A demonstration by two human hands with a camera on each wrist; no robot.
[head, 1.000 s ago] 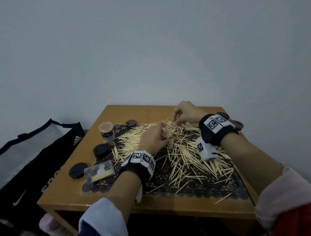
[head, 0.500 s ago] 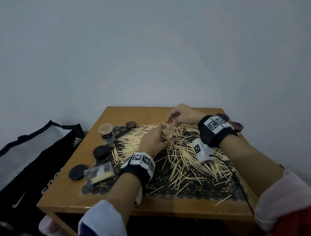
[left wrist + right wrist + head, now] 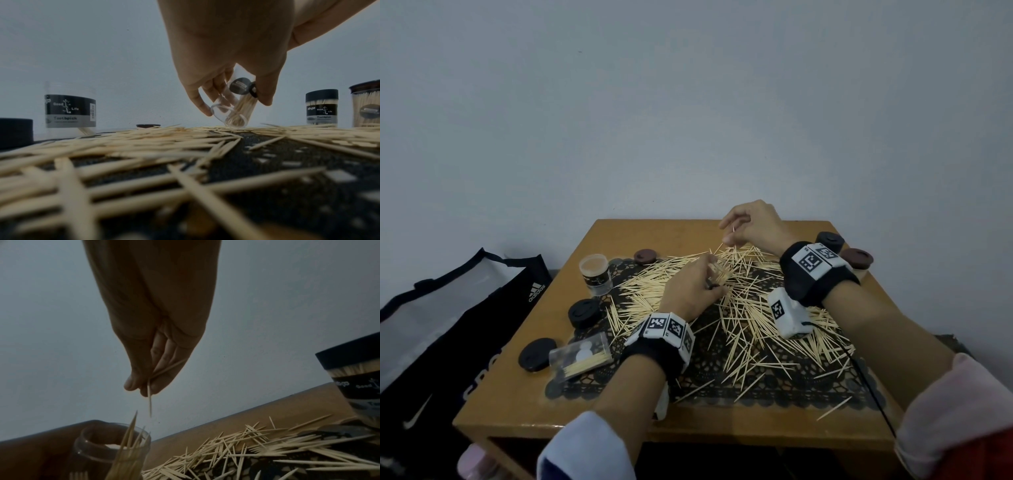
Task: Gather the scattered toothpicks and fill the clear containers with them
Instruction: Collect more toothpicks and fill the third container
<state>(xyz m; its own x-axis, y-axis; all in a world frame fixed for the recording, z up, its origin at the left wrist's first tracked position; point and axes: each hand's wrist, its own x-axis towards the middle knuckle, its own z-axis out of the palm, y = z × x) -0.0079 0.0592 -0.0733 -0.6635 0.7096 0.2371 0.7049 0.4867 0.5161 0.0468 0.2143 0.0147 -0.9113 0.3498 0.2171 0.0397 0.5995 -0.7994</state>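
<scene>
Scattered toothpicks (image 3: pixel 750 318) cover a black lace mat (image 3: pixel 774 380) on the wooden table (image 3: pixel 517 404). My left hand (image 3: pixel 688 291) grips a small clear container (image 3: pixel 236 110), tilted, partly filled with toothpicks, its base among the pile. In the right wrist view the same container (image 3: pixel 115 449) shows its open mouth with toothpicks sticking out. My right hand (image 3: pixel 750 228) is raised just above and beyond it, pinching a couple of toothpicks (image 3: pixel 149 399) that point down toward the mouth.
A clear labelled jar (image 3: pixel 595 274) stands at the left with a few toothpicks inside. Black lids (image 3: pixel 583 313) and a flat clear box (image 3: pixel 582 356) lie near the left edge. Lidded full jars (image 3: pixel 321 108) stand at the back right. A black bag (image 3: pixel 448 342) hangs left of the table.
My right hand has lifted off the pile with toothpicks pinched and moved up over the container. The left hand has kept the container in place.
</scene>
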